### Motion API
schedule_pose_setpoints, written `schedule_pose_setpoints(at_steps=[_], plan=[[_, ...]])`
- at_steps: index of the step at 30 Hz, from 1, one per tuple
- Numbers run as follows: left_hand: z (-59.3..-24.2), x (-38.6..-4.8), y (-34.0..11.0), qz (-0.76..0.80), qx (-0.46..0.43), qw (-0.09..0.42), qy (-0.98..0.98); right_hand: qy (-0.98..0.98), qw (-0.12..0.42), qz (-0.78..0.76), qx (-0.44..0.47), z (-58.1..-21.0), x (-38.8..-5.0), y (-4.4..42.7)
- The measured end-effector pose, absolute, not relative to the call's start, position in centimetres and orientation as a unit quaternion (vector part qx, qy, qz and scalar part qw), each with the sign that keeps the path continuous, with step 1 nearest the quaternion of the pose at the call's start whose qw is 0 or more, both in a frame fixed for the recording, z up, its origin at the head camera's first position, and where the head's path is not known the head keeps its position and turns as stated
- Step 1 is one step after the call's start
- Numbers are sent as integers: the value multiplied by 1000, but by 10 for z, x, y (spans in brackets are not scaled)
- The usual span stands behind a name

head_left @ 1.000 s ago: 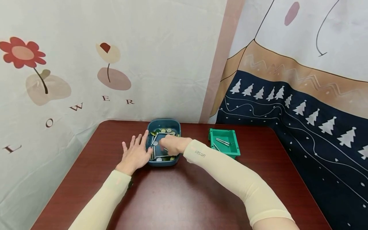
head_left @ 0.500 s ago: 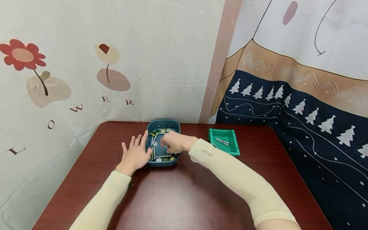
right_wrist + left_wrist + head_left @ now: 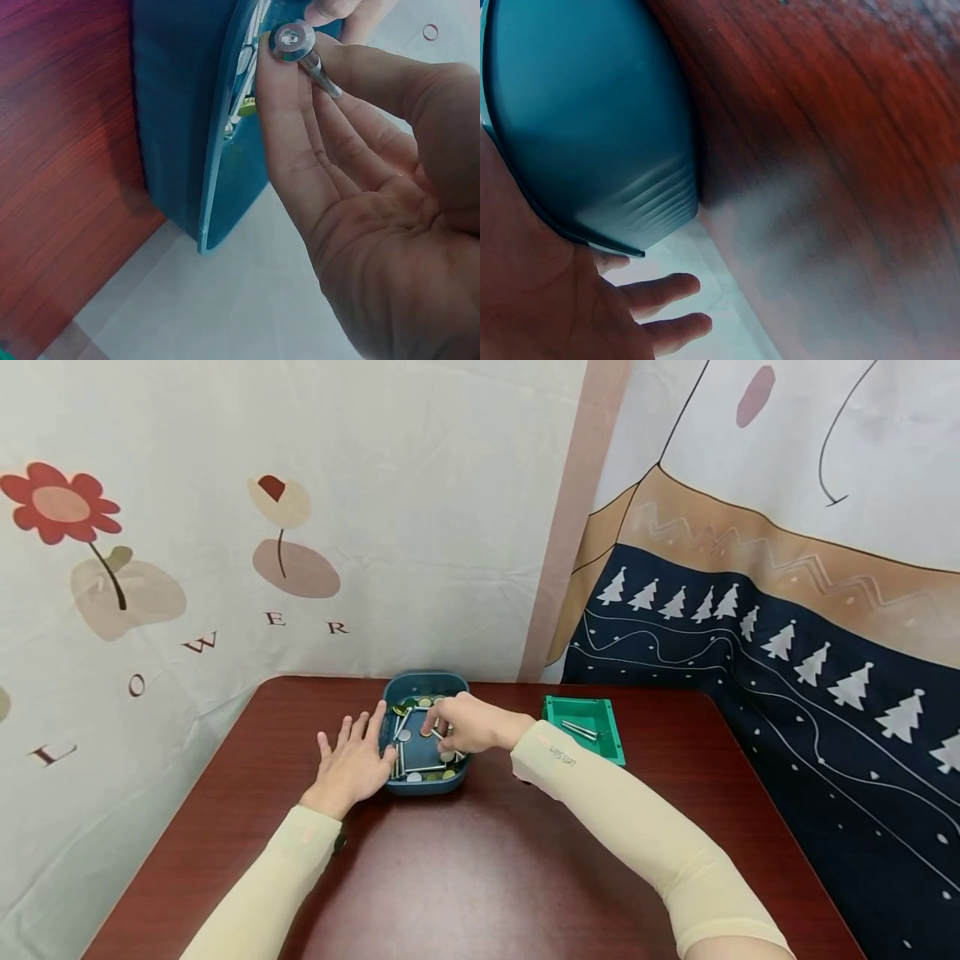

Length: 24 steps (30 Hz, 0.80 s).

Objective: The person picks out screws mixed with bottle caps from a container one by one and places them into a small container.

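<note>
Bolt (image 3: 294,39), glossy red-brown table (image 3: 420,868), flower-printed backdrop (image 3: 435,527)

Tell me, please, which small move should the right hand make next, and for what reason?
Probably lift the metal bolt clear of the blue bin, toward the green tray. The right hand pinches the bolt by its head end, the green tray holds similar-looking silver pieces, and the left hand rests against the blue bin.
</note>
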<state>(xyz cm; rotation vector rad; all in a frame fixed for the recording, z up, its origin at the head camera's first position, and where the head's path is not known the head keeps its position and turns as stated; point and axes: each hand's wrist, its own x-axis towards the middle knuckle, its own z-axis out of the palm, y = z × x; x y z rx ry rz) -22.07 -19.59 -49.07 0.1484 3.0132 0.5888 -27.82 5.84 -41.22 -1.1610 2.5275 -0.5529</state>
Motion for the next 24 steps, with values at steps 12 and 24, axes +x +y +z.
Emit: schedule_pose_setpoints(at_steps=[12,24], plan=[[-490,-221,-196,195,48,33,979,877,147,-236,-393,-404,-278,82],[-489,-221,-196,196,50,34,979,872,184,-294,-346,-404,-283,115]])
